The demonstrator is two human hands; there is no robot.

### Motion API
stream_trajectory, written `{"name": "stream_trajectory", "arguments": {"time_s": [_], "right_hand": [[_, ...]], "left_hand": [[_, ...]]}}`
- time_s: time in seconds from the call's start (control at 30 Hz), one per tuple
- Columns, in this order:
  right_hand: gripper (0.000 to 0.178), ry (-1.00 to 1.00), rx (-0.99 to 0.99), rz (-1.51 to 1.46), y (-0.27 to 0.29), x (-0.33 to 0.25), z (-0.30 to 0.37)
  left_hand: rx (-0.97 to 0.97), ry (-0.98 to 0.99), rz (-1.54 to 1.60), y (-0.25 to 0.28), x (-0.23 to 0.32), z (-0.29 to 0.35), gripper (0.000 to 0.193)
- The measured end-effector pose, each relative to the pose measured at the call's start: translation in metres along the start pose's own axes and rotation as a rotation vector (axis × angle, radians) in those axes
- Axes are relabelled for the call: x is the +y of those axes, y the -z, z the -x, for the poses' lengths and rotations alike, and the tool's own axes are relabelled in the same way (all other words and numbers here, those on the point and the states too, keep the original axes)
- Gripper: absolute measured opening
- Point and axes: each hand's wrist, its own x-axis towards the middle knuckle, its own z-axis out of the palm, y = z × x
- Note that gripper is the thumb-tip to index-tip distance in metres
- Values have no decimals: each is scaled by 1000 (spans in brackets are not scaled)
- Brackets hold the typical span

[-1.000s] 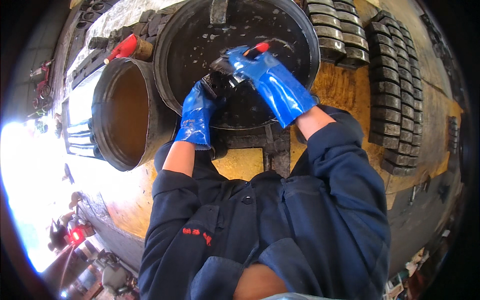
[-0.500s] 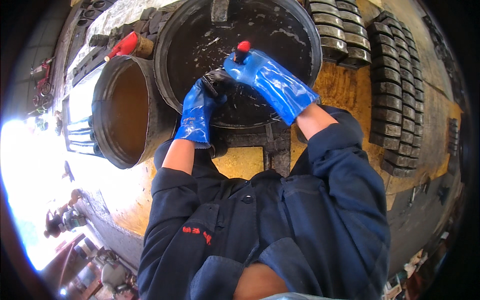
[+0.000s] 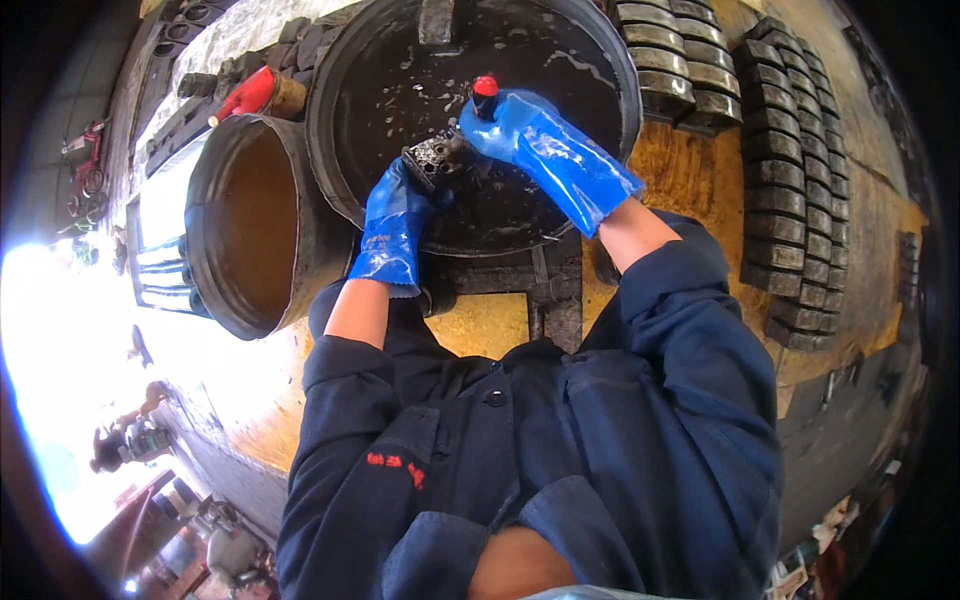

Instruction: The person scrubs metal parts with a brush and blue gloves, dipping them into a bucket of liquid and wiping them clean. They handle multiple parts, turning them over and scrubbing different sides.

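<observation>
Over a large round basin [image 3: 324, 165] of dark liquid, both my hands wear long blue gloves. My left hand [image 3: 393, 210] is closed around a dark metal part [image 3: 436, 156], whose wet upper face looks pitted or covered in bubbles. My right hand [image 3: 530, 135] grips a tool by its black handle with a red end [image 3: 485, 92]. That handle points up, and the tool's working end is hidden below the glove, so its kind does not show. The right hand is just right of the part; whether the tool touches it I cannot tell.
A metal bucket [image 3: 322, 215] of brownish liquid stands left of the basin, with a red object [image 3: 244, 97] behind it. Rows of dark metal blocks [image 3: 775, 190] line the right side, more [image 3: 655, 75] sit beside the basin's rim. A flat bar [image 3: 436, 22] crosses the basin's far edge.
My right hand has shifted slightly right with the tool, uncovering more of the metal part. The left hand stays nearly in place, and the part's face now looks lighter.
</observation>
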Motion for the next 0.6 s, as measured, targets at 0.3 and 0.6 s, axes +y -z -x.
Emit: {"name": "stream_trajectory", "arguments": {"time_s": [0.3, 0.6], "right_hand": [[41, 166, -73, -213, -33, 17, 0], [46, -354, 355, -243, -42, 116, -48]], "left_hand": [[11, -180, -298, 6, 3, -7, 61], [-20, 228, 751, -5, 8, -13, 50]]}}
